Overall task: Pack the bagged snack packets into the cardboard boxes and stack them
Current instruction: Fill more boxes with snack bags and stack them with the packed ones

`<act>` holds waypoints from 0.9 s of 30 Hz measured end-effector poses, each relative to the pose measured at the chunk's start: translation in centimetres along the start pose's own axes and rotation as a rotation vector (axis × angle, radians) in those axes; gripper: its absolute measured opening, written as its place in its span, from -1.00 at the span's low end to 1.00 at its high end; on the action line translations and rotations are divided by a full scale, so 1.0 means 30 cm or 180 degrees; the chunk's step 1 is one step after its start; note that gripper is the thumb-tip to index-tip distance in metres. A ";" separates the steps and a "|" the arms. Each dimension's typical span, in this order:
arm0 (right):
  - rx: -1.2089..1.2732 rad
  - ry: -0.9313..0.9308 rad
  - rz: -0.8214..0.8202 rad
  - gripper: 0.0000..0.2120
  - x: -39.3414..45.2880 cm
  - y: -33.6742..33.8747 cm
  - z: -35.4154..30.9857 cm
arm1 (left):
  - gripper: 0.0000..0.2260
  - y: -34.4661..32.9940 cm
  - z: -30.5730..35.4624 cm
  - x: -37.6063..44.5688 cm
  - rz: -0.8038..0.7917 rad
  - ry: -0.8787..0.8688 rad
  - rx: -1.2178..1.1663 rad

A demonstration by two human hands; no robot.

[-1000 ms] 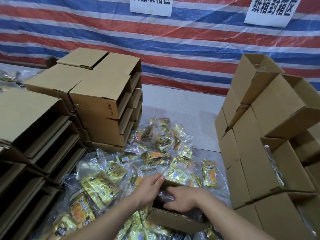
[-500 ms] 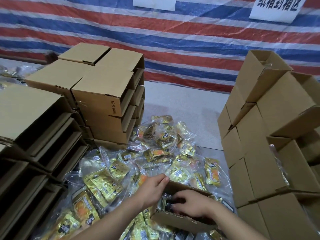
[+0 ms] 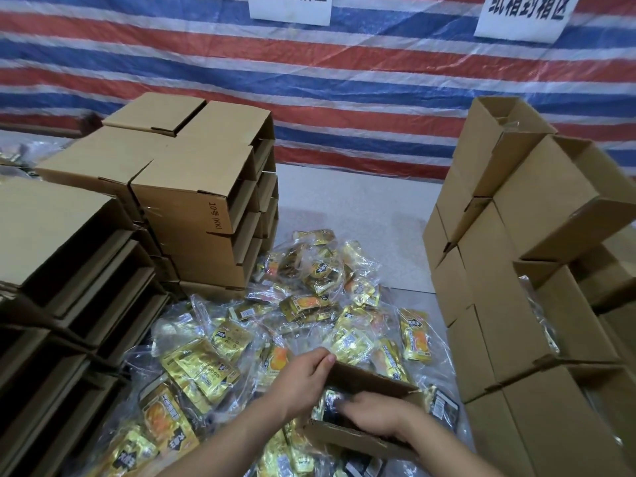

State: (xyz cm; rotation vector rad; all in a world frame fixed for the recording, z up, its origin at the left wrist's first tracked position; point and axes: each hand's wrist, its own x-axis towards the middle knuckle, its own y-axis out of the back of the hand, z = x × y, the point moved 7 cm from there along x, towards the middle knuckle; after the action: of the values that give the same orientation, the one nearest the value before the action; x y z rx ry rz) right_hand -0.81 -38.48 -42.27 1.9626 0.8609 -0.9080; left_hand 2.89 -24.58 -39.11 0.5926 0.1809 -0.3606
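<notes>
A small open cardboard box point(image 3: 373, 378) lies on the packet pile at the bottom centre. My left hand point(image 3: 303, 382) grips its far left corner, fingers curled over the rim. My right hand point(image 3: 377, 414) is inside the box, its bent fingers holding a clear bag of snack packets point(image 3: 328, 406) that sits down in the box. Loose gold and orange bagged snack packets point(image 3: 309, 304) cover the table in front of the box and to its left.
Stacks of empty cardboard boxes lying on their sides point(image 3: 192, 208) fill the left, with a nearer stack point(image 3: 69, 270). On the right stands a wall of boxes point(image 3: 509, 304), some showing plastic bags inside. A striped tarp point(image 3: 344, 80) hangs behind the grey table point(image 3: 361, 218).
My right hand has gone deeper into the box with the bag, and the box's far wall now shows. My left hand keeps its hold on the corner.
</notes>
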 end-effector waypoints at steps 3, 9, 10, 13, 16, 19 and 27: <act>0.0177 0.0040 0.0268 -0.62 -0.027 0.063 0.027 | -0.74 0.010 -0.006 0.000 0.0013 0.0081 -0.0048; -0.0026 -0.0159 0.0175 -0.54 -0.001 0.012 0.049 | -0.73 -0.008 -0.007 0.000 -0.0058 0.0122 0.0027; -0.0086 -0.0152 0.0185 -0.52 -0.005 0.012 0.046 | -0.73 -0.012 -0.002 -0.001 -0.0048 0.0100 0.0062; -0.0109 -0.0002 0.0170 -0.53 -0.053 0.033 0.030 | -0.72 -0.003 0.004 -0.001 0.0046 0.0122 0.0013; 0.0191 0.0466 0.0543 -0.67 -0.128 0.105 -0.007 | -0.73 0.005 0.003 -0.005 0.0021 0.0138 -0.0069; 0.0573 0.0877 0.1402 -0.78 -0.209 0.237 -0.035 | -0.73 0.005 0.002 -0.015 -0.0041 0.0172 -0.0085; -0.0754 0.0575 0.1684 -0.58 -0.143 0.240 -0.011 | -0.74 0.020 0.038 -0.013 -0.0139 0.0152 -0.0012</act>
State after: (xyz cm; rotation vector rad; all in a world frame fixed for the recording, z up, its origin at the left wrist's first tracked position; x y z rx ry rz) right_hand 2.90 -42.52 -35.93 1.9400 0.4758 -0.3109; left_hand 2.83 -24.67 -37.76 0.5944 0.2405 -0.3885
